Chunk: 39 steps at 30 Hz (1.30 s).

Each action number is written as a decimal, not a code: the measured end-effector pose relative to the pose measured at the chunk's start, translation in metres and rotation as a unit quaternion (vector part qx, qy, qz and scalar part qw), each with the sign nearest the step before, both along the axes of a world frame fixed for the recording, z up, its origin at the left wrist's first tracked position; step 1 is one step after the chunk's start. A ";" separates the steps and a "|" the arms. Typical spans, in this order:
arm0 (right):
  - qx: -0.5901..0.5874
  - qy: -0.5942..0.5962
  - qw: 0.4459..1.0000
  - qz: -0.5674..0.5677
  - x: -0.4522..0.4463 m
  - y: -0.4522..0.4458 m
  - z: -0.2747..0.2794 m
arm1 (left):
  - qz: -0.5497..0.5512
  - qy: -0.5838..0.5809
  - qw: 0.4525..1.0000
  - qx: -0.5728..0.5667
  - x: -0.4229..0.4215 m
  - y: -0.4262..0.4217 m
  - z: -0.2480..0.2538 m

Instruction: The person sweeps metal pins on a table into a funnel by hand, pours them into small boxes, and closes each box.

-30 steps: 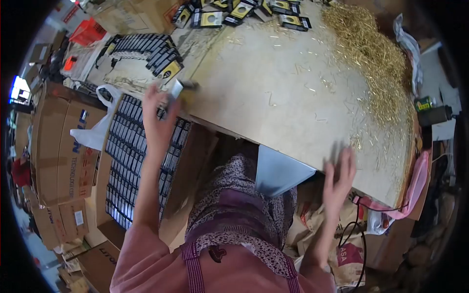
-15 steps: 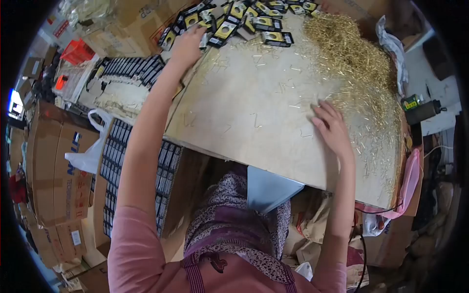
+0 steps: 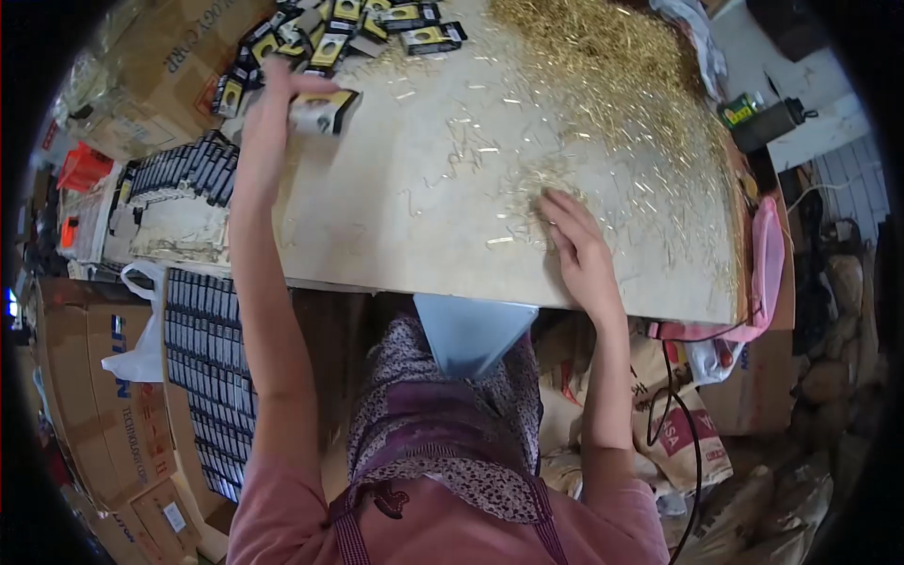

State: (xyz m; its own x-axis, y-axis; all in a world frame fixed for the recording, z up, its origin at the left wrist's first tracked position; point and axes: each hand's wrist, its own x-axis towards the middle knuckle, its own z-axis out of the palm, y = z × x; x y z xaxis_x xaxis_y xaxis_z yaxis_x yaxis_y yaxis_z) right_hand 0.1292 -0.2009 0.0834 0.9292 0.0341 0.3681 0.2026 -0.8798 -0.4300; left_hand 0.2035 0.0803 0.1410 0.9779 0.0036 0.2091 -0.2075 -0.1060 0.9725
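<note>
My left hand (image 3: 270, 118) is at the left of the table, closed on a small printed box (image 3: 323, 111) in black, yellow and white. The box is tilted and slightly blurred. Just beyond it lies a pile of similar small boxes (image 3: 330, 47). My right hand (image 3: 586, 256) lies low over the table's near part, fingers stretched out. Its fingertips touch or nearly touch a small cluster of thin gold-coloured metal pieces (image 3: 546, 179). Many more of these pieces form a big heap (image 3: 603, 56) at the far right. Whether any are under the fingers is hidden.
Rows of black boxes (image 3: 188, 169) stand on a surface to the left. Below, a carton holds packed rows of dark boxes (image 3: 212, 367). A light blue chute-like piece (image 3: 476, 334) hangs at the table's front edge. At the right are a dark bottle (image 3: 772, 124) and pink cloth (image 3: 769, 254).
My left hand has drawn back from the pile with a small box. My right hand has moved left over the table, where more gold pieces now lie scattered. The camera view has shifted.
</note>
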 end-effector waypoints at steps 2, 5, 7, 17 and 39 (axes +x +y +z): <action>0.036 -0.005 0.999 -0.005 -0.005 0.002 0.003 | 0.049 -0.053 0.997 0.038 -0.032 -0.011 -0.010; 0.059 -0.009 0.998 0.002 -0.012 -0.004 0.002 | 0.126 -0.087 0.986 -0.059 -0.078 -0.023 -0.023; 0.078 -0.011 0.997 0.027 -0.016 -0.007 -0.002 | 0.062 -0.009 0.988 -0.138 -0.110 -0.020 -0.030; -0.098 -0.050 0.989 0.097 0.008 0.041 -0.001 | -0.152 0.389 0.887 -0.196 -0.186 -0.036 -0.114; 0.067 -0.098 0.971 0.207 -0.105 0.048 -0.037 | -0.264 0.311 0.900 -0.155 -0.194 -0.066 -0.116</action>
State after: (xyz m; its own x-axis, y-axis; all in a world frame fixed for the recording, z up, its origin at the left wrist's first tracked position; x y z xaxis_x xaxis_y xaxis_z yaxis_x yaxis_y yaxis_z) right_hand 0.0246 -0.1534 0.0467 0.7573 0.3289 0.5642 0.6168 -0.6442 -0.4523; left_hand 0.0100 0.0138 0.0247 0.7881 -0.5319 -0.3098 0.4446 0.1438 0.8841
